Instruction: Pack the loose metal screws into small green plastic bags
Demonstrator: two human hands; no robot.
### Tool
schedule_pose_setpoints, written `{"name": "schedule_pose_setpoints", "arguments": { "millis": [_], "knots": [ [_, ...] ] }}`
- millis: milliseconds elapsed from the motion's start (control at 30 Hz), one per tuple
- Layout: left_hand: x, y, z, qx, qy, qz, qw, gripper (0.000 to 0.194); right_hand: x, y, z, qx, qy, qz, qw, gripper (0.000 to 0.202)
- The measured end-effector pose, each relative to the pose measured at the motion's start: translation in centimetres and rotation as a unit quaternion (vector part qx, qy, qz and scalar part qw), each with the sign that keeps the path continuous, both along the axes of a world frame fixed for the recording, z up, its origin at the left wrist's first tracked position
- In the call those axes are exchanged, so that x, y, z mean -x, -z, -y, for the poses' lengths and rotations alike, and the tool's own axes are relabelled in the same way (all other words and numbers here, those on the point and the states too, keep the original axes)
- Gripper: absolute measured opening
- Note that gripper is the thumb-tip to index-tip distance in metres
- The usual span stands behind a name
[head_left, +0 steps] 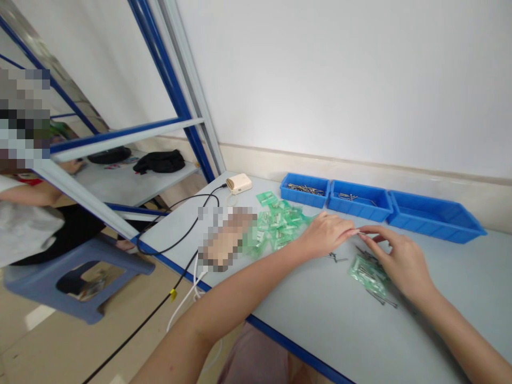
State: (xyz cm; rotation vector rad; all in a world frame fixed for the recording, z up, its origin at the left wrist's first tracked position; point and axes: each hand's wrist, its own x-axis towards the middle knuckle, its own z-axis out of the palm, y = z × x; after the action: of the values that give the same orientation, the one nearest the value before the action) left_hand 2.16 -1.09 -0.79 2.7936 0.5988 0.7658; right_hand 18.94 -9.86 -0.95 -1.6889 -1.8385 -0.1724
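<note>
My left hand (328,233) and my right hand (402,261) meet above the table, their fingertips pinched close together. Something small and thin seems to be between them, too little of it showing to name. Just under my right hand lies a green-tinted plastic packet (365,276) with long metal screws or pins in it. Loose dark screws (380,298) rest in front of that packet, and a few more short metal pieces (335,258) are below my left hand. To the left of my left hand is a heap of similar green packets (280,220).
Three blue bins line the wall: the left bin (306,199) and middle bin (360,211) hold metal pins, the right bin (436,226) stands beside them. A cream power bank (240,183), a blurred-out phone-like object (224,240) and cables (176,250) occupy the left. Another person sits beyond the frame.
</note>
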Motion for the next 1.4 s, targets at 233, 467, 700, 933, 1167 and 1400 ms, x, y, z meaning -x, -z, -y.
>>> {"name": "schedule_pose_setpoints", "arguments": {
  "millis": [233,467,700,933,1167,1400],
  "knots": [
    [-0.2,0.1,0.0,0.016,-0.016,-0.001,1.000,0.032,0.3,0.3,0.0,-0.017,0.001,0.010,1.000,0.041],
    [-0.1,0.0,0.2,-0.003,-0.012,-0.007,1.000,0.033,0.3,0.1,-0.2,-0.020,-0.017,0.010,1.000,0.043],
    [-0.2,0.3,0.1,-0.026,-0.012,-0.009,1.000,0.033,0.1,0.2,0.0,-0.034,-0.008,0.035,0.999,0.048],
    [0.0,0.2,0.2,-0.041,-0.011,-0.026,0.999,0.038,0.0,0.3,0.0,-0.056,-0.016,0.051,0.997,0.050],
    [-0.1,0.1,0.1,-0.038,-0.004,-0.033,0.999,0.036,-0.8,0.4,0.0,-0.068,-0.019,0.081,0.994,0.047],
    [0.0,0.6,-0.2,-0.071,0.013,-0.011,0.997,0.025,-0.9,0.0,0.1,-0.019,-0.049,0.090,0.995,0.050]
  ]
}}
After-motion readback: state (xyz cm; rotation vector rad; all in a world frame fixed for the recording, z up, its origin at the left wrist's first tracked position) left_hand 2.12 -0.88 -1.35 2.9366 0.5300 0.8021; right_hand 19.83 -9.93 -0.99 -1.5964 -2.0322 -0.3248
